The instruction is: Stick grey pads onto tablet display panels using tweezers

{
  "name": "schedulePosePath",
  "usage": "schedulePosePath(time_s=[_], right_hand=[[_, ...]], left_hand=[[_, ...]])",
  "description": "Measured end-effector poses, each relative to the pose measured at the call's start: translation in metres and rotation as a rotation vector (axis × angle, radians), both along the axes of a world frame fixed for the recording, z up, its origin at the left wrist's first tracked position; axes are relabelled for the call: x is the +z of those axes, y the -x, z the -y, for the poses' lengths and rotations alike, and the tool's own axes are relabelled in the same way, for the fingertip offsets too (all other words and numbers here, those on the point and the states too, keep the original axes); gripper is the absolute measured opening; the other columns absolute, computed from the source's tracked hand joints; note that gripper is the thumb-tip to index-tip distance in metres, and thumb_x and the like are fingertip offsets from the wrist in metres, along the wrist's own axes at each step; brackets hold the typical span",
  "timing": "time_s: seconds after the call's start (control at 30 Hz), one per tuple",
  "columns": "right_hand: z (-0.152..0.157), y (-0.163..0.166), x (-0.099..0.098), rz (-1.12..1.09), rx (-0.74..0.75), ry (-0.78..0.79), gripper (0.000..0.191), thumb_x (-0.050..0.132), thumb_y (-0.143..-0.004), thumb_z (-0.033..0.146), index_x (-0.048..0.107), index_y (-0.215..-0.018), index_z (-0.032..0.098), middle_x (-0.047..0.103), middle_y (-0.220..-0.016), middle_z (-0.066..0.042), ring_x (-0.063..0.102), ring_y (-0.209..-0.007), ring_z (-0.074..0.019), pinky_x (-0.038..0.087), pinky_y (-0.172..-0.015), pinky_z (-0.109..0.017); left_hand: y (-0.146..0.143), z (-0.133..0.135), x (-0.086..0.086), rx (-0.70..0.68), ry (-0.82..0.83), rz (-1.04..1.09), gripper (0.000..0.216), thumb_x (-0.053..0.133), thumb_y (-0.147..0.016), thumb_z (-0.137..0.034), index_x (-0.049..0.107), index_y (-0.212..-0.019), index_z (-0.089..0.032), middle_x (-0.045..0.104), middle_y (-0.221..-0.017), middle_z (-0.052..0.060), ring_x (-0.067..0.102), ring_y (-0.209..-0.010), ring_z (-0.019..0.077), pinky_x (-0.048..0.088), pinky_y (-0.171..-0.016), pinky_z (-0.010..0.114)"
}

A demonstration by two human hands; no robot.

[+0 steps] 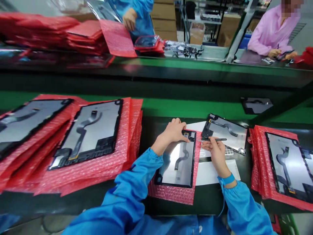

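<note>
A tablet screen panel (pixel 179 163) lies back side up on a red bubble-wrap bag (pixel 174 192) in front of me, a black flex cable running down its middle. My left hand (pixel 174 131) rests curled on the panel's top left corner and presses it down. My right hand (pixel 214 147) grips a pair of dark tweezers (pixel 215 139) whose tip points left at the panel's top right corner. A second panel (pixel 226 132) lies tilted just behind my right hand, on white paper sheets (pixel 210 173).
Stacks of panels on red bubble wrap sit at left (pixel 90 133) and right (pixel 288 163). A green conveyor belt (pixel 171 107) runs behind, carrying one panel (pixel 256 105). Across it, two other people work: a blue sleeve (pixel 137 13) handling red bags, a pink sleeve (pixel 269 32).
</note>
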State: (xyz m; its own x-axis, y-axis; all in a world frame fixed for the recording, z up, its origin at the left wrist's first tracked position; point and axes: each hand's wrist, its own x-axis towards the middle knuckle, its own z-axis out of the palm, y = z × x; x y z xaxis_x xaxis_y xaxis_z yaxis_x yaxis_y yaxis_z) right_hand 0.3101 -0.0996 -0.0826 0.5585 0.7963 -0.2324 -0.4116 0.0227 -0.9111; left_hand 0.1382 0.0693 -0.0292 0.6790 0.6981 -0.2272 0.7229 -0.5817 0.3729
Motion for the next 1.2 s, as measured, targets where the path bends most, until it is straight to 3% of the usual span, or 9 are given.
schedulePosePath(time_s=[0.13,0.23,0.43,0.53,0.63,0.77,0.87,1.03,1.2], right_hand=[[-0.003,-0.004,-0.001,-0.073,-0.043,-0.044,0.056,0.092,-0.074,0.063,0.066,-0.095,0.018,0.080,-0.072,-0.006,0.079,-0.061,-0.0224,0.066,-0.062,-0.032],[-0.005,-0.009,-0.001,-0.128,-0.074,-0.080,0.056,0.093,-0.070,0.063,0.067,-0.091,0.018,0.080,-0.071,-0.007,0.079,-0.060,-0.0229,0.067,-0.062,-0.032],[-0.004,-0.016,0.001,-0.172,-0.109,-0.143,0.056,0.094,-0.068,0.064,0.068,-0.089,0.019,0.081,-0.073,-0.005,0.079,-0.061,-0.0191,0.065,-0.061,-0.026],[-0.002,-0.020,0.004,-0.156,-0.124,-0.168,0.051,0.092,-0.073,0.061,0.069,-0.091,0.019,0.081,-0.074,-0.006,0.079,-0.062,-0.0192,0.064,-0.060,-0.026],[0.001,-0.024,0.007,-0.157,-0.188,-0.178,0.047,0.092,-0.075,0.058,0.070,-0.091,0.020,0.081,-0.075,-0.005,0.079,-0.063,-0.0196,0.065,-0.060,-0.027],[0.002,-0.030,0.009,-0.159,-0.260,-0.186,0.045,0.091,-0.076,0.056,0.069,-0.091,0.020,0.080,-0.074,-0.004,0.079,-0.065,-0.0190,0.064,-0.059,-0.025],[0.002,-0.032,0.010,-0.134,-0.258,-0.165,0.045,0.090,-0.078,0.056,0.069,-0.092,0.020,0.080,-0.074,-0.005,0.079,-0.066,-0.0188,0.064,-0.060,-0.025],[0.004,-0.025,0.014,-0.040,-0.188,-0.096,0.044,0.086,-0.082,0.059,0.069,-0.093,0.020,0.080,-0.075,-0.005,0.079,-0.065,-0.0195,0.065,-0.061,-0.027],[0.010,-0.012,0.022,0.101,-0.086,-0.069,0.045,0.084,-0.085,0.061,0.068,-0.097,0.021,0.080,-0.074,-0.004,0.079,-0.062,-0.0207,0.065,-0.060,-0.029]], left_hand=[[-0.007,-0.016,0.014,-0.039,0.033,-0.005,0.061,0.099,-0.049,-0.054,0.062,-0.085,-0.020,0.056,-0.107,0.009,0.054,-0.108,0.0322,0.048,-0.091,0.040],[0.000,-0.010,0.044,-0.054,0.041,0.024,0.060,0.097,-0.053,-0.055,0.060,-0.085,-0.021,0.059,-0.098,0.006,0.058,-0.099,0.0278,0.047,-0.082,0.034],[0.062,0.057,0.134,-0.040,0.111,0.245,0.036,0.066,-0.092,-0.057,0.071,-0.099,-0.023,0.072,-0.092,0.003,0.066,-0.085,0.0227,0.049,-0.073,0.031],[0.101,0.096,0.149,0.208,0.149,0.445,0.035,0.065,-0.096,-0.057,0.072,-0.089,-0.024,0.070,-0.080,0.002,0.063,-0.070,0.0197,0.047,-0.059,0.027],[0.124,0.128,0.119,0.592,0.299,0.772,0.035,0.079,-0.085,-0.056,0.074,-0.095,-0.023,0.074,-0.081,0.002,0.066,-0.069,0.0197,0.052,-0.057,0.026],[0.128,0.169,0.043,1.017,0.715,1.132,0.050,0.098,-0.061,-0.044,0.077,-0.101,-0.021,0.081,-0.097,0.008,0.077,-0.096,0.0310,0.066,-0.080,0.037],[0.124,0.199,0.000,1.236,0.895,1.206,0.043,0.098,-0.061,-0.025,0.075,-0.097,-0.021,0.082,-0.100,0.007,0.079,-0.098,0.0292,0.067,-0.083,0.036],[0.117,0.219,-0.021,1.378,0.980,1.278,0.030,0.094,-0.065,-0.015,0.071,-0.084,-0.021,0.081,-0.091,0.001,0.080,-0.091,0.0210,0.067,-0.079,0.027],[0.128,0.222,-0.022,1.355,1.116,1.166,0.040,0.101,-0.063,-0.030,0.063,-0.072,-0.019,0.081,-0.091,0.003,0.081,-0.092,0.0242,0.066,-0.087,0.034]])
